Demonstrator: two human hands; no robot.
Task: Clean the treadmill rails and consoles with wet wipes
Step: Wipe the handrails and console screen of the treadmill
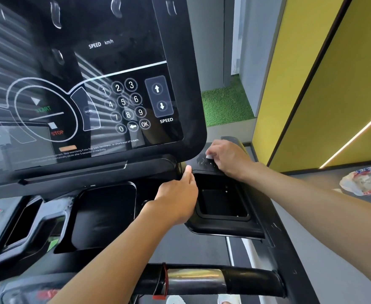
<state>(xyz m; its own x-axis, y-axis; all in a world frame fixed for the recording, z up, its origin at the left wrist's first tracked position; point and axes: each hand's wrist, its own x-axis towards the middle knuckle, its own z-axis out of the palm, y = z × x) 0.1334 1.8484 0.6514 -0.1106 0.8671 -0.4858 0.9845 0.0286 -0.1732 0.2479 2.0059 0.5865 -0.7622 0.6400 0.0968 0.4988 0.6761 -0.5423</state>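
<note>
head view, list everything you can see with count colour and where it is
console: one, black, upper left, with number keypad and speed arrows
pockets: three, black, below the console
handlebar: one, black and silver, bottom
wet wipe: one, white, on the ledge right of the console, under the right hand
plastic bag: one, white with red and blue print, far right
fake grass: one patch, green, behind the console
wall: one, yellow, right
left hand: one, on the right pocket's rim, fingers hidden
right hand: one, holds the wet wipe against the ledge
</note>
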